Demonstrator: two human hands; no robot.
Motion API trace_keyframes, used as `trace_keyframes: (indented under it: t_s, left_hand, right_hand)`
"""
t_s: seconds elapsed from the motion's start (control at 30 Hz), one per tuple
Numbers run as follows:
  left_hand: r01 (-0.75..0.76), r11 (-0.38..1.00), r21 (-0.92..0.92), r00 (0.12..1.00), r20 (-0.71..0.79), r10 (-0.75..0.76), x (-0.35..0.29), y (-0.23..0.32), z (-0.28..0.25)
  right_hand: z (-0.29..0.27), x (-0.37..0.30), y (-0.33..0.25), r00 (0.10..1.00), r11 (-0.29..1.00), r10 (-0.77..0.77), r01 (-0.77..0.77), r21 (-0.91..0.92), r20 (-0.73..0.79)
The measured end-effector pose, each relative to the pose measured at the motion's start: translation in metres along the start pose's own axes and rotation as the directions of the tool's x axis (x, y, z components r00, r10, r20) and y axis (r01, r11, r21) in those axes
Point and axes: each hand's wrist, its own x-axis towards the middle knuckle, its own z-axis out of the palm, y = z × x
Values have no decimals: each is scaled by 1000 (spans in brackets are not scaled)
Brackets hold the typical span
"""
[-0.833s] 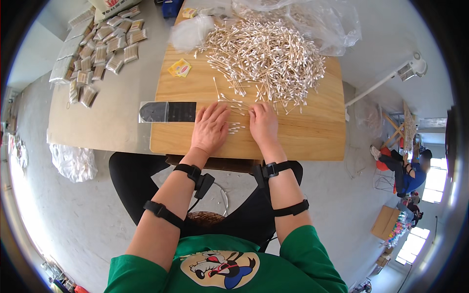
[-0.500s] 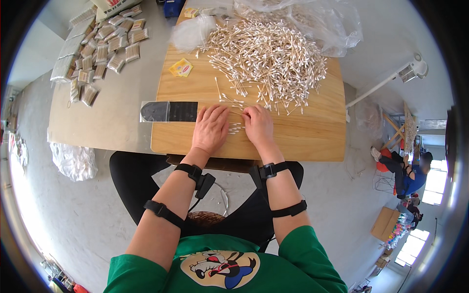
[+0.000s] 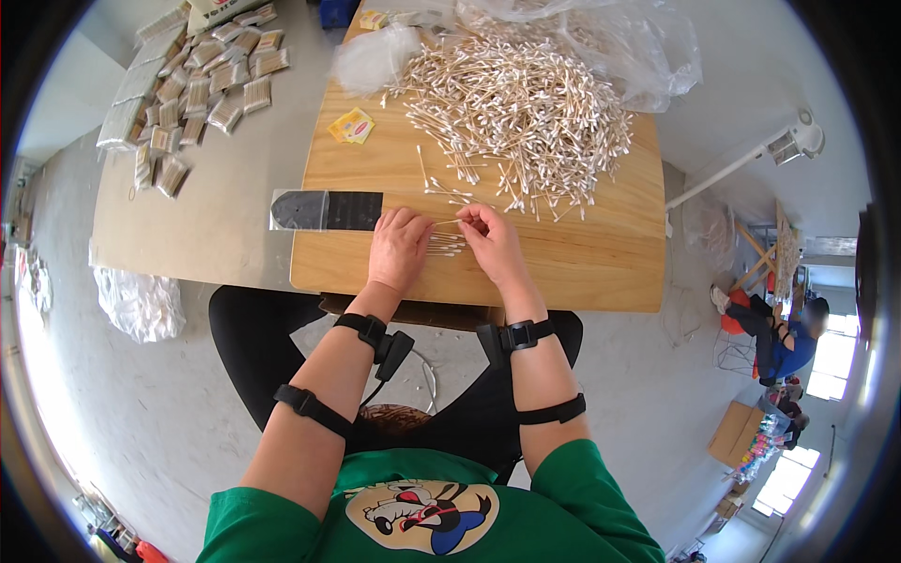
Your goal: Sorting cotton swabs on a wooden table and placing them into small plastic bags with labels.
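Observation:
My left hand (image 3: 398,249) rests on the wooden board with its fingers bent, over one end of a small row of cotton swabs (image 3: 446,248). Their white tips stick out to the right from beneath it. Thumb and fingertips of my right hand (image 3: 495,246) pinch a single cotton swab (image 3: 448,222), which reaches across toward the left hand. Beyond both hands lies a big loose heap of cotton swabs (image 3: 521,113), with a few strays at its near edge. What sits under the left palm is hidden.
A black strip in a clear sleeve (image 3: 352,211) lies left of my hands. Yellow cards (image 3: 351,126) and clear bags (image 3: 375,61) are farther back. Packed swab bundles (image 3: 225,80) cover the grey table's far left. A white lamp arm (image 3: 723,174) stands at right; a person sits beyond.
My left hand's fingers have bent and drawn in slightly. My right fingertips have shifted a little left, and the pinched cotton swab shows more clearly between the hands.

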Motion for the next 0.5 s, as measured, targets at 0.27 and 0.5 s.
trace_keyframes:
  t_s: [0.27,0.5]
  left_hand:
    - [-21,1000,12,1000,23,21,0,0,-1]
    - [-1,1000,23,999,45,0,-1,0,0]
  right_hand:
    - [5,-4,4,992,963,-99,77,-258,-72]
    - [10,-4,6,963,875,-251,185,-448,-94]
